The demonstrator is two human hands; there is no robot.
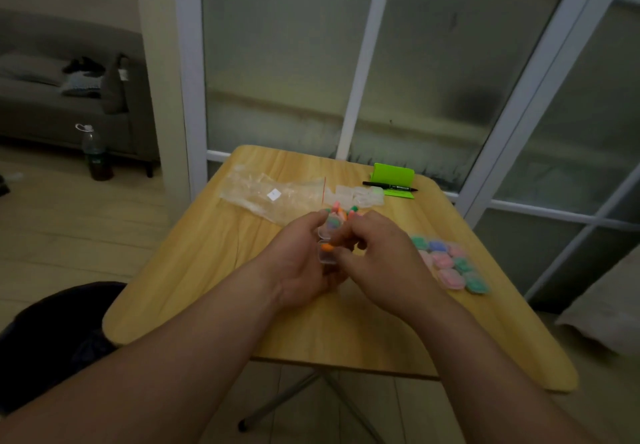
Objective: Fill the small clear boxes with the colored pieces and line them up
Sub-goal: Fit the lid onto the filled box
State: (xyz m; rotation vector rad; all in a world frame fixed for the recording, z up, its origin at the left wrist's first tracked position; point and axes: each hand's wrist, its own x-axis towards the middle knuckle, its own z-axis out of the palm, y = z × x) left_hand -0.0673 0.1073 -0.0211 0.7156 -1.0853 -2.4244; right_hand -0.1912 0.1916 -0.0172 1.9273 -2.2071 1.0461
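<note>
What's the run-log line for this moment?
left hand: holds clear box | right hand: pinches same box | inside: orange piece | filled boxes: clustered at right

- Single view, worn on the head, facing forward and down.
- Close on the left hand [300, 265] and right hand [385, 263], which fall mid-frame over the table [194, 270].
- Wide angle: the glass door [277, 62] behind the table and a sofa [41, 104] at far left also fit in.

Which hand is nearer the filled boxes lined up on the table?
Right. The right hand is just beside the filled boxes; the left hand holds the small clear box farther away.
</note>
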